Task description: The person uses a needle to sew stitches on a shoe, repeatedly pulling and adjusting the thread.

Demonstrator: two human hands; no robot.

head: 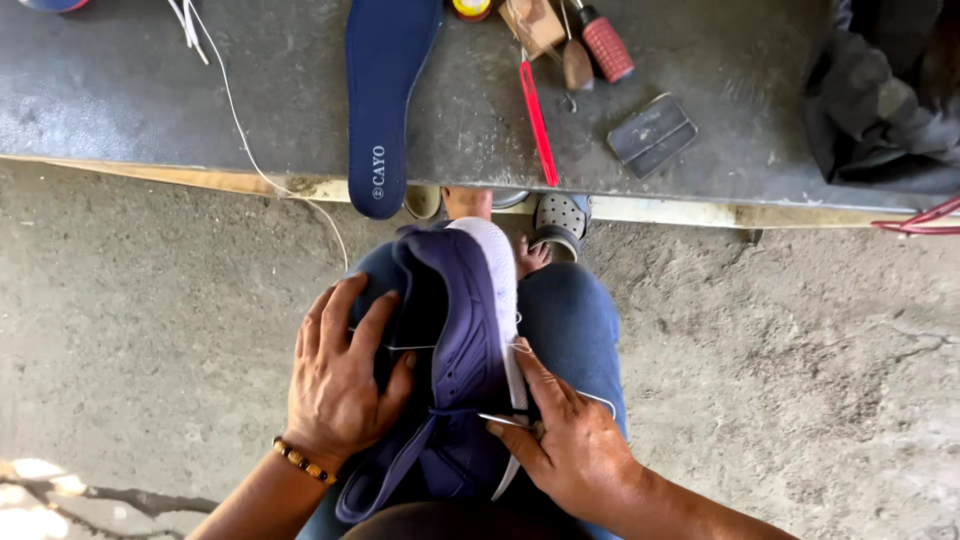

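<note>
On the person's lap, wedged between blue-jeaned knees, a navy shoe point(455, 350) lies on its side, white sole edge toward three o'clock. Left hand point(340, 385) clasps the upper from nine o'clock. Right hand point(575, 445) pinches a thin needle-like tool point(505, 421) at the sole seam, white thread point(395, 347) trailing across. It looks like stitching the sole; the coming stitch wants a firm, straight push. At twelve o'clock, a blue insole point(385, 90) rests on the grey bench point(150, 90).
</note>
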